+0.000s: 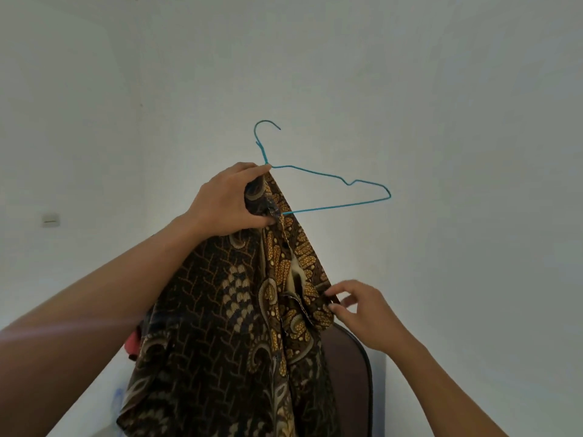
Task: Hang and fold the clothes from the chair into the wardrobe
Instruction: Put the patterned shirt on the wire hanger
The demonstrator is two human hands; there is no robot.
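Observation:
A brown and gold batik shirt (220,310) hangs in front of me from a blue wire hanger (347,182). My left hand (227,203) grips the hanger's neck together with the shirt's collar, held up at centre. The hanger's right arm sticks out bare; its left arm is hidden inside the cloth. Lower right, my right hand (362,313) pinches the shirt's front edge between thumb and fingers. The dark chair (350,373) stands behind the shirt, mostly hidden.
A plain white wall fills the background. A white wall switch (50,219) sits at the left. Something red (132,343) shows past the shirt's left edge, near the chair. The wardrobe is out of view.

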